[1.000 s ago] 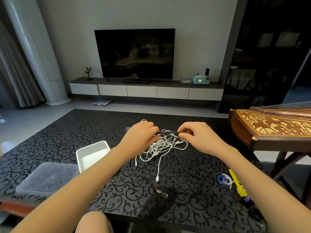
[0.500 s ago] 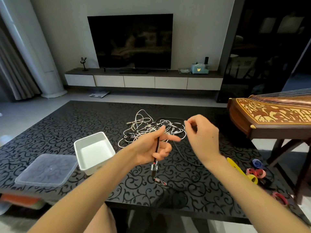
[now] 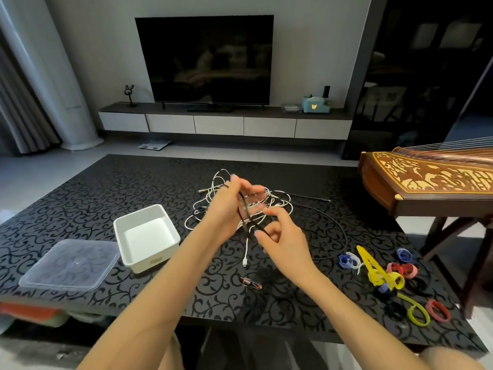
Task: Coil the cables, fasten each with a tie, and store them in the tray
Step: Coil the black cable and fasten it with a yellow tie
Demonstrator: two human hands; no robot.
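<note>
Black cable [image 3: 246,217], thin, light and limp, is held above the middle of the tabletop [image 3: 106,188]. It is gripped across the palm of the left hand [image 3: 226,206], whose fingers are blurred, and pinched between thumb and forefinger of the right hand [image 3: 285,239]. Its slack lies toward the right edge. Little weight is to be expected, but spring-back and snagging on the white cables [image 3: 280,194] beneath seem likely, so loops are best gathered from a plug end. The tray [image 3: 149,260] sits left of the tangle, and the ties [image 3: 401,269] lie by the right edge.
</note>
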